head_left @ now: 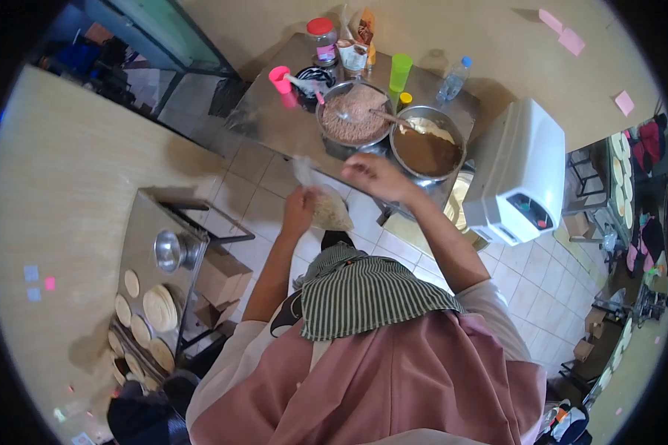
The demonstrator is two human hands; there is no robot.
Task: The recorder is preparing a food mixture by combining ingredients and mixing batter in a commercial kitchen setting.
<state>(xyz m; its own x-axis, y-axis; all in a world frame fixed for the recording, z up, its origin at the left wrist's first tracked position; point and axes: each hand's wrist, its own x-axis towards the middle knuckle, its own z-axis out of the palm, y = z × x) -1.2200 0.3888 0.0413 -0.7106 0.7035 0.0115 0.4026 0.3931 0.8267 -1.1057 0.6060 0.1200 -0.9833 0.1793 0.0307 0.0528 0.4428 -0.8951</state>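
My left hand (298, 210) is closed on a clear plastic bag (332, 213) with pale, lumpy contents, held in front of my apron below the table's near edge. The bag's loose upper end rises above that hand. To the right, my right hand (376, 176) is at the table edge with its fingers curled in; what they hold, if anything, is hidden. Beyond it on the table stand a metal pot (352, 130) of pinkish-brown grainy food with a ladle in it, and a second pot (427, 156) of brown sauce with a paler patch.
The table (263, 122) also bears a pink cup (280, 78), a red-lidded jar (321, 41), a green cup (400, 72) and a water bottle (454, 79). A white appliance (516, 174) stands right. On the left table are flat round breads (160, 308) and a metal bowl (169, 251).
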